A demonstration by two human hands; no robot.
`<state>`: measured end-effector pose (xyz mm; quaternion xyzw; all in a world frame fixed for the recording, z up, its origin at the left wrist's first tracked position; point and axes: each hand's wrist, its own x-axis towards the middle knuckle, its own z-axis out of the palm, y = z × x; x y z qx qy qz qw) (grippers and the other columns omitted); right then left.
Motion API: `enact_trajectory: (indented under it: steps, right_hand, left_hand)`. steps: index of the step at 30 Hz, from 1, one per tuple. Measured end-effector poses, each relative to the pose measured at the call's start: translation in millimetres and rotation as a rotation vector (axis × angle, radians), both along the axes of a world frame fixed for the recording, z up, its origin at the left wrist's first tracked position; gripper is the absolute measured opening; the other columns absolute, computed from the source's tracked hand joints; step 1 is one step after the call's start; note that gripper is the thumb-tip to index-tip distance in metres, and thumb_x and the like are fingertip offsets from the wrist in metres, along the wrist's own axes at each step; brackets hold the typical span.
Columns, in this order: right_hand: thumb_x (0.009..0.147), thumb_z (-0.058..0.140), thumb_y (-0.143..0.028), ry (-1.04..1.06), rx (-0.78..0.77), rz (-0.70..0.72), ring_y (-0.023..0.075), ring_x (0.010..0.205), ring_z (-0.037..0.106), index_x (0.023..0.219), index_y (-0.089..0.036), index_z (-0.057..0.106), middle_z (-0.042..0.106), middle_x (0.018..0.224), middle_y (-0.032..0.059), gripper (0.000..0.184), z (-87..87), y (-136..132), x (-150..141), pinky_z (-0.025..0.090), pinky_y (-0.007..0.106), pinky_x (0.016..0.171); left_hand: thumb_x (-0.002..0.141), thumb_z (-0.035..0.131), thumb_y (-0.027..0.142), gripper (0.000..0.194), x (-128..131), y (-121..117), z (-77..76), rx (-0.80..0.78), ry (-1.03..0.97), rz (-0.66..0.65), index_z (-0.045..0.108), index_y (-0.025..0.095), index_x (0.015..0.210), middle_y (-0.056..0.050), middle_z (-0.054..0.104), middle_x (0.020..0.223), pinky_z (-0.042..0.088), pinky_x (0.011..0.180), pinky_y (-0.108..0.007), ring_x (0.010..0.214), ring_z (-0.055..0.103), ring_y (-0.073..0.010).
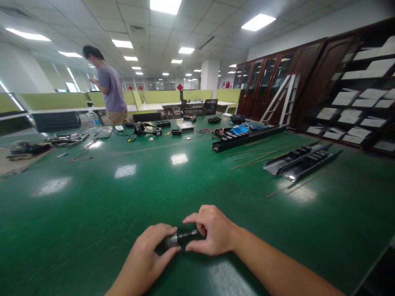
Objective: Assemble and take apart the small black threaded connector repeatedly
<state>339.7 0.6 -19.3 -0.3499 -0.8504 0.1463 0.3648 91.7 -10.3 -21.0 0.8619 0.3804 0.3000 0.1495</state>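
Observation:
A small dark metal cylinder (173, 240) with a thin, threaded-looking shaft and a silvery tip lies almost level just over the green table (101, 209). What kind of part it is I cannot tell. My left hand (147, 249) grips its thick end between thumb and fingers. On the other side my right hand (215, 230) has its thumb and forefinger apart around the shaft's tip. A gap shows between those fingers and the tip.
Dark metal channels (304, 162) and thin brass-coloured rods (259, 158) lie at the right. A longer black channel (247, 139) holds blue packets. Cables, a headset-like device (147, 129) and small black boxes sit farther back. A person (112, 88) stands beyond the table, a stepladder (282, 100) by the cabinets.

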Motion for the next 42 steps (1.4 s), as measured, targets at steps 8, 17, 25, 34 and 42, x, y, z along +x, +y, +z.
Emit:
enact_trajectory:
  steps: [8, 17, 25, 34, 42]
  right_hand:
    - [0.073, 0.073, -0.052, -0.094, -0.094, 0.059, 0.0145, 0.061, 0.064, 0.107, -0.023, 0.069, 0.068, 0.070, -0.0023, 0.045, 1.0, -5, -1, 0.045, 0.026, 0.067]
    - [0.074, 0.072, -0.040, -0.075, -0.084, 0.035, 0.0171, 0.076, 0.068, 0.107, -0.022, 0.069, 0.073, 0.087, 0.0006, 0.037, 4.2, -7, -2, 0.048, 0.028, 0.077]
    - [0.075, 0.070, -0.032, -0.006, -0.164, 0.084, 0.0151, 0.068, 0.065, 0.098, -0.019, 0.071, 0.071, 0.079, 0.0020, 0.026, -4.2, -4, -9, 0.049, 0.024, 0.068]
    - [0.074, 0.071, -0.027, 0.064, -0.270, 0.076, 0.0122, 0.062, 0.060, 0.084, -0.017, 0.070, 0.066, 0.071, 0.0000, 0.014, -6.8, -3, -9, 0.044, 0.020, 0.060]
    - [0.073, 0.072, -0.025, 0.066, -0.323, 0.063, 0.0125, 0.062, 0.060, 0.084, -0.017, 0.071, 0.067, 0.071, 0.0007, 0.014, -2.9, -4, -7, 0.045, 0.021, 0.060]
  left_hand:
    - [0.084, 0.070, 0.033, 0.031, 3, -2, 3.6, 0.057, 0.016, 0.014, 0.061, 0.029, 0.113, -0.001, 0.071, 0.103, 0.057, 0.083, -0.028, 0.093, 0.068, -0.0177]
    - [0.086, 0.068, 0.034, 0.029, 4, -1, 5.5, 0.095, 0.029, -0.052, 0.061, 0.029, 0.114, -0.001, 0.071, 0.103, 0.056, 0.084, -0.025, 0.094, 0.068, -0.0163]
    - [0.088, 0.065, 0.030, 0.028, 5, -1, 0.6, 0.060, 0.024, -0.027, 0.063, 0.027, 0.115, -0.004, 0.070, 0.107, 0.056, 0.087, -0.027, 0.098, 0.067, -0.0177]
    - [0.086, 0.068, 0.028, 0.027, 8, -4, -0.4, 0.024, -0.012, -0.012, 0.065, 0.027, 0.113, -0.002, 0.070, 0.103, 0.056, 0.086, -0.026, 0.096, 0.068, -0.0165]
    - [0.084, 0.070, 0.026, 0.027, 10, -4, 2.9, 0.025, -0.032, -0.003, 0.066, 0.026, 0.111, -0.002, 0.071, 0.102, 0.056, 0.085, -0.026, 0.094, 0.068, -0.0169]
